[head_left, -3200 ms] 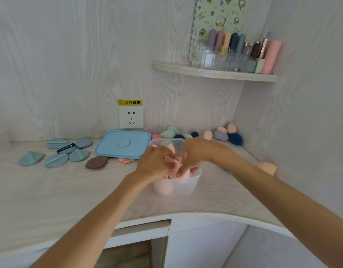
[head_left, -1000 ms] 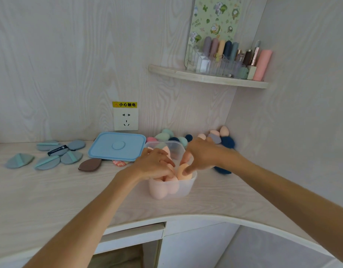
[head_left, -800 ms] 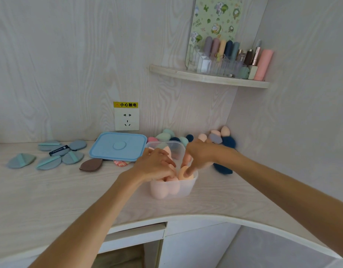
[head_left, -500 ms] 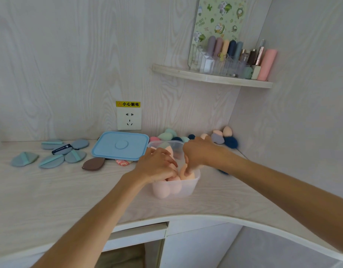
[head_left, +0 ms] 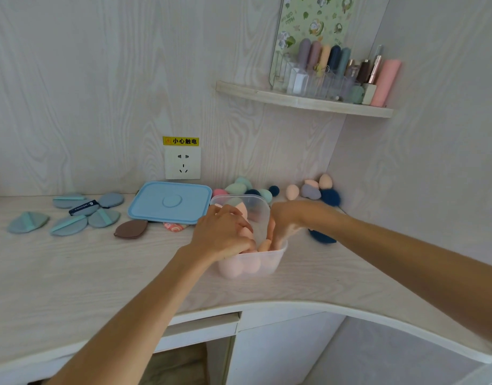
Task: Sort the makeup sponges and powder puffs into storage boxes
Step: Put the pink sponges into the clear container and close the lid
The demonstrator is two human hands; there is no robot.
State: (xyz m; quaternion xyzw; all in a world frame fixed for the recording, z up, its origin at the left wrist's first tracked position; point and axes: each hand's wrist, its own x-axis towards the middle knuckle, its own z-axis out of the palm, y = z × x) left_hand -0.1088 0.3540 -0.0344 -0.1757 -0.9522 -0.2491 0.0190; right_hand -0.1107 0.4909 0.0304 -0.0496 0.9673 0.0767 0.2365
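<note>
A clear storage box (head_left: 276,258) stands mid-counter, packed with pink sponges (head_left: 240,266). My left hand (head_left: 221,234) lies over its left rim, fingers curled down on the pink sponges inside. My right hand (head_left: 285,222) reaches in from the right, its fingers pointing down around a peach sponge (head_left: 264,245); the fingertips are blurred. Loose sponges (head_left: 237,188) lie against the back wall, with a peach one (head_left: 292,192) and a grey one (head_left: 310,192) toward the corner. Teal and grey powder puffs (head_left: 69,213) lie at the left.
The box's blue lid (head_left: 169,202) lies flat behind my left hand, with a brown puff (head_left: 131,228) in front of it. Dark blue puffs sit in the corner (head_left: 330,196) and under my right forearm (head_left: 321,237). A wall socket (head_left: 182,162) and a cosmetics shelf (head_left: 303,102) are above.
My right hand has pushed the peach sponge deeper into the box, fingers now pointing down. My left hand has stayed on the sponges at the left rim.
</note>
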